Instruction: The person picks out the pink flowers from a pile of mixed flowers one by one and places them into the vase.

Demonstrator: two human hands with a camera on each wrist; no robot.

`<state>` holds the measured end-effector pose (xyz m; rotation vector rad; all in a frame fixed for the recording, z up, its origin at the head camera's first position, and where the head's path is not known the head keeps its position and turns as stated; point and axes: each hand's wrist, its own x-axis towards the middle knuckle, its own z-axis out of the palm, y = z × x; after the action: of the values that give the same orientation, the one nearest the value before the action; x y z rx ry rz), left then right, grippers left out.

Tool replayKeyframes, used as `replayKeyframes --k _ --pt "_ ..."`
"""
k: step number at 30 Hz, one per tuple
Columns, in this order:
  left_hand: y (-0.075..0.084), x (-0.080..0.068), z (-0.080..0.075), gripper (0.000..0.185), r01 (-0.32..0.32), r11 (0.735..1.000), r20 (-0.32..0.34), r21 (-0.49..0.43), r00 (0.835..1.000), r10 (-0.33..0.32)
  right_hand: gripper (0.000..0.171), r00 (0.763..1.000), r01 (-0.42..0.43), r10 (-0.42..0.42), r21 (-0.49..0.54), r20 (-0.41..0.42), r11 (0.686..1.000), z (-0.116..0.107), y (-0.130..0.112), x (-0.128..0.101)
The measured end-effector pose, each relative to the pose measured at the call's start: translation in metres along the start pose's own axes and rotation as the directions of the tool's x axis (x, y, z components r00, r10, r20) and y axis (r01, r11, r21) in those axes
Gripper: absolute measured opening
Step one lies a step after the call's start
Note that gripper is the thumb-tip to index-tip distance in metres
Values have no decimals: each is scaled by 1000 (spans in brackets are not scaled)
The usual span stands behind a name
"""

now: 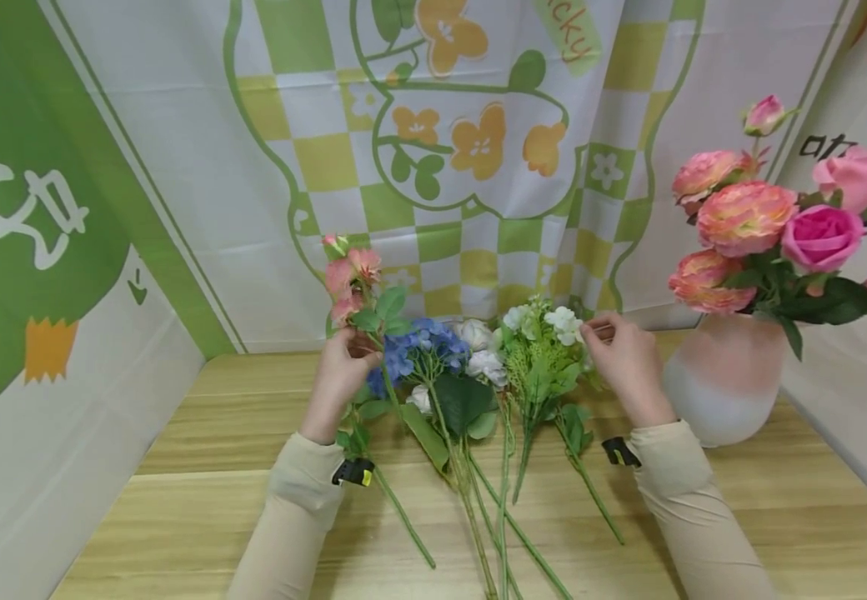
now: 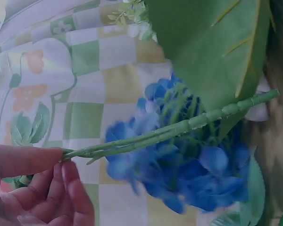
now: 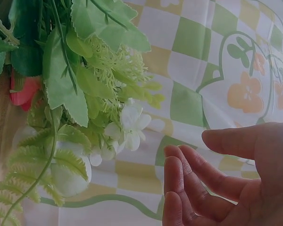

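Observation:
My left hand (image 1: 339, 371) pinches the green stem (image 2: 155, 134) of a pink artificial flower (image 1: 347, 279) between thumb and fingers. The bloom rises above the hand, and the stem slants down in front of a blue hydrangea (image 1: 433, 346). In the left wrist view, the stem's cut end points right, past a large leaf (image 2: 212, 47). My right hand (image 1: 624, 358) holds nothing, its fingers loosely bent with a gap to the thumb. Beside its fingertips in the head view is a bunch of small white flowers (image 1: 564, 325) with light green foliage (image 1: 542, 375).
Several stems lie on the wooden table (image 1: 201, 492), blooms toward the back, with white roses (image 1: 486, 367) in the middle. At the right stands a pink and white vase (image 1: 722, 400) full of pink flowers (image 1: 749, 217). A printed curtain (image 1: 456, 233) hangs behind the table.

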<state>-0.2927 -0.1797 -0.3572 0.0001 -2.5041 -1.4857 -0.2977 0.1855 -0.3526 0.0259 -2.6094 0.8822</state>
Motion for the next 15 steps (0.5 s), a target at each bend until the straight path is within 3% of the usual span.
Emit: replayKeyframes --k 6,15 --pt "6 -3 -3 22 -25 1000 -42 -16 999 24 33 1000 0 0 3 -4 1000 -2 -1 0" --pt "13 -8 -7 28 28 998 -4 -53 1000 -28 34 1000 2 -2 5 -12 1000 -3 -1 0"
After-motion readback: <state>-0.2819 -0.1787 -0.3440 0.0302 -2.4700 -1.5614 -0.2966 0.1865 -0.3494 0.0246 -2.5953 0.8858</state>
